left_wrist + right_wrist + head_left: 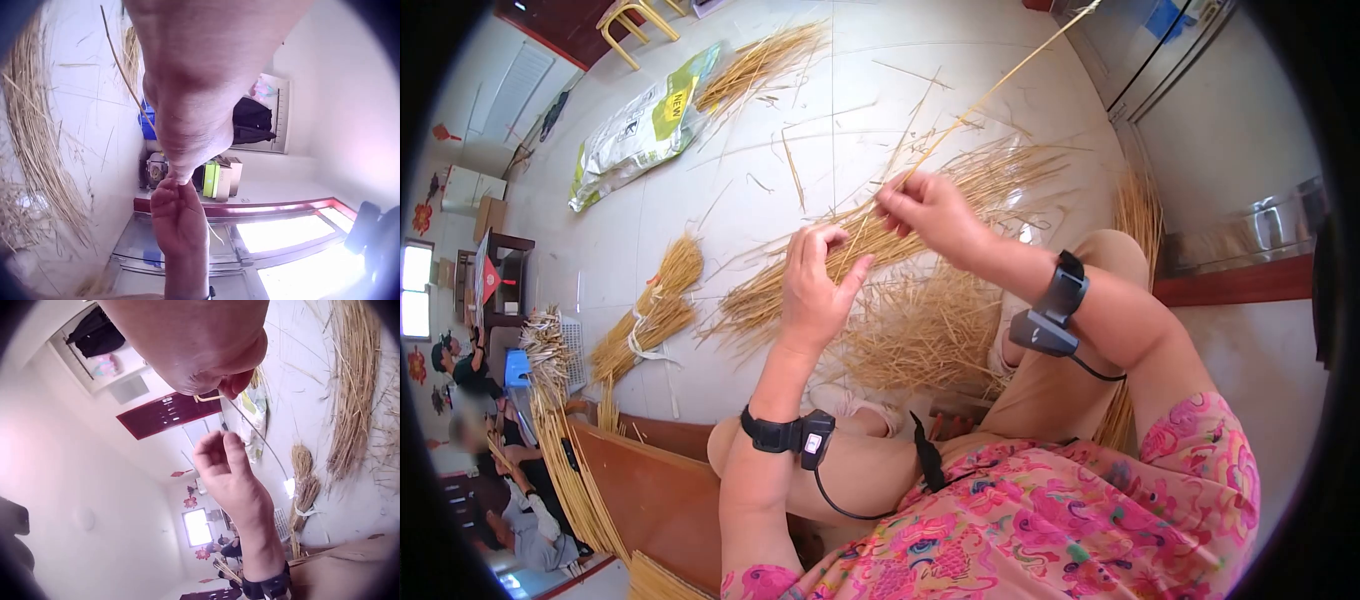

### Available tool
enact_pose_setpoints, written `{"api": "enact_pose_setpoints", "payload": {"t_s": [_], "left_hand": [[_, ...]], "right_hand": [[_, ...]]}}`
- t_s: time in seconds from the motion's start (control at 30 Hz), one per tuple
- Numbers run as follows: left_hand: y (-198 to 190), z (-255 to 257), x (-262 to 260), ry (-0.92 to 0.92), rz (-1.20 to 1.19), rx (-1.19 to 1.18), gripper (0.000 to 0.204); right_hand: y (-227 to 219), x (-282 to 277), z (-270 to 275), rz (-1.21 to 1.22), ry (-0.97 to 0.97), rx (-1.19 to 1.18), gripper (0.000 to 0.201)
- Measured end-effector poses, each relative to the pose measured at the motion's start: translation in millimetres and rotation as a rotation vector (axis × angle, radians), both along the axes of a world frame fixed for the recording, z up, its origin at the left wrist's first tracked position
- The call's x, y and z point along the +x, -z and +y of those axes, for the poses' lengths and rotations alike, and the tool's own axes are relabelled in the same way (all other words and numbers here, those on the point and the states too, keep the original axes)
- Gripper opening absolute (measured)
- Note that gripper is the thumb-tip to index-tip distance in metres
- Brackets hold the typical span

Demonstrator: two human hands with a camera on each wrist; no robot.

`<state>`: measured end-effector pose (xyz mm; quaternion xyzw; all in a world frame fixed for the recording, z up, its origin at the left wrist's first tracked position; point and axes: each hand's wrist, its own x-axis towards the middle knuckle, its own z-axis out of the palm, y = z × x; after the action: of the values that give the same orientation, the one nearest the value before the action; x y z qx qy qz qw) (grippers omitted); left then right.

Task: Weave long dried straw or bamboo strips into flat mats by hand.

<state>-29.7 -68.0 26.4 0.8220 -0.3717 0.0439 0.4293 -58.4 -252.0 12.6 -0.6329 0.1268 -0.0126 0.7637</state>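
Observation:
My right hand (935, 215) pinches a long, thin straw (1000, 82) between thumb and fingertips; its long part slants up and right in the head view. Just left and lower, my left hand (815, 295) is raised, thumb apart from loosely bent fingers. The right wrist view shows no straw gripped by that left hand (231, 481); the straw (265, 440) passes beside it. Below both hands, a wide bundle of straw (775, 292) lies on the floor. In the left wrist view, my right hand (181, 219) appears beyond the left fingertips, which are partly hidden.
Loose straw (920, 335) is heaped near the feet. A tied straw bundle (662, 305) and a white-green bag (635, 135) lie on the left. A brown wooden bench (640, 475) stands at lower left, metal doors (1230, 140) at right. People sit at far left.

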Motion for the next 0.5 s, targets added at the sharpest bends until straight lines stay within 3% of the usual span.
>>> {"api": "enact_pose_setpoints", "payload": {"t_s": [0.1, 0.17, 0.27, 0.4, 0.47, 0.5], "left_hand": [[13, -7, 6, -0.011, -0.003, -0.009, 0.023], [29, 11, 13, 0.055, 0.201, 0.201, 0.02], [10, 23, 18, 0.034, 0.273, 0.475, 0.015], [30, 65, 45, -0.026, 0.028, 0.585, 0.012], [37, 85, 55, -0.113, -0.064, 0.696, 0.013], [31, 85, 55, -0.171, -0.123, 0.701, 0.026]], "right_hand": [[3, -6, 11, 0.011, -0.095, 0.053, 0.015], [0, -8, 13, 0.05, -0.109, 0.08, 0.015], [-5, 0, -2, 0.031, 0.001, 0.1, 0.012], [-24, 9, -36, -0.012, 0.234, 0.142, 0.015], [-28, 8, -40, -0.034, 0.253, 0.122, 0.018], [-29, 8, -38, -0.037, 0.239, 0.12, 0.018]]}}
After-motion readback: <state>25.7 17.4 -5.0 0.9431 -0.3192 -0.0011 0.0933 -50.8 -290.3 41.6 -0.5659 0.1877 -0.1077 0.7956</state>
